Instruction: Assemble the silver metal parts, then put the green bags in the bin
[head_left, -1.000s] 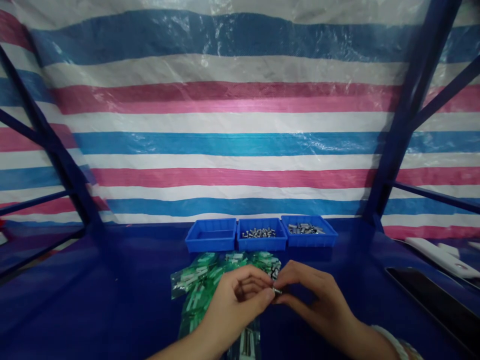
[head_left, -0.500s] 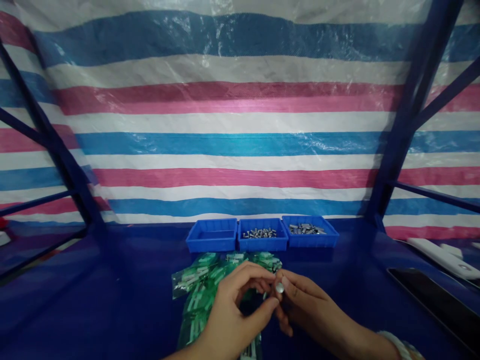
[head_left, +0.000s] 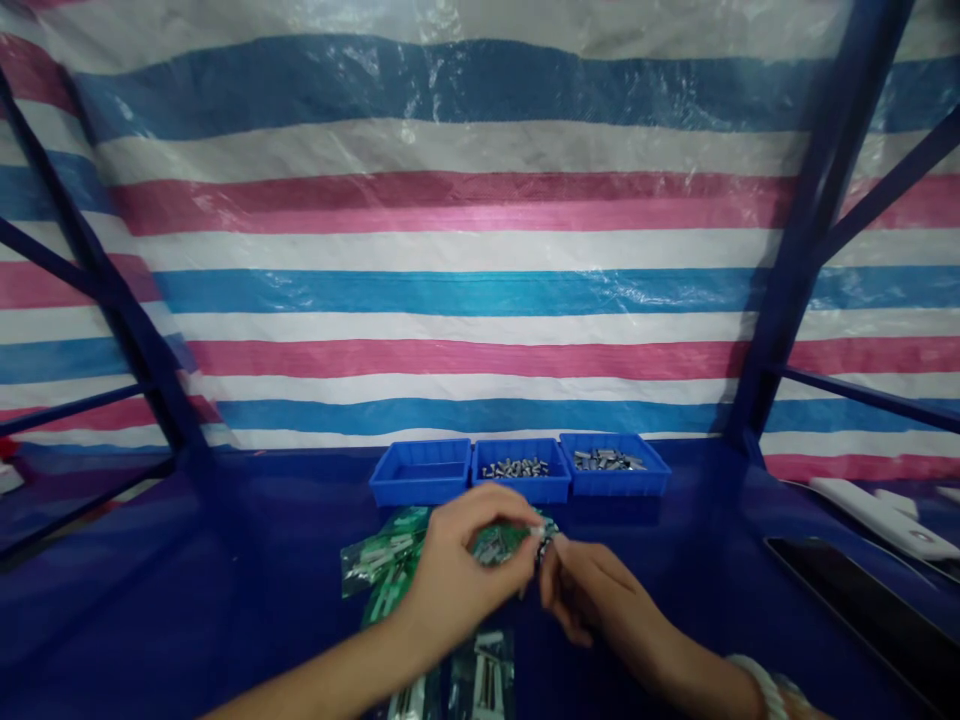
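Blue rectangular open plastic bins [head_left: 540, 488] at the far side of the blue bench [head_left: 262, 590]: three. Bins holding small silvery metal parts [head_left: 515, 468]: two, the middle and the right; parts heaped, not countable. Clear plastic bags with green and white contents [head_left: 390, 550]: several, overlapping and partly hidden, exact number not determinable. Bare hands: two, one left hand [head_left: 442, 575], one right hand [head_left: 604, 595]. Black flat rectangular slab [head_left: 862, 610], near right: one.

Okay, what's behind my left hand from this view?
Green-and-clear packets show beside the left hand and through the gap between its thumb and fingers; its knuckles overlap the middle blue bin. Whatever the palm covers can't be seen.
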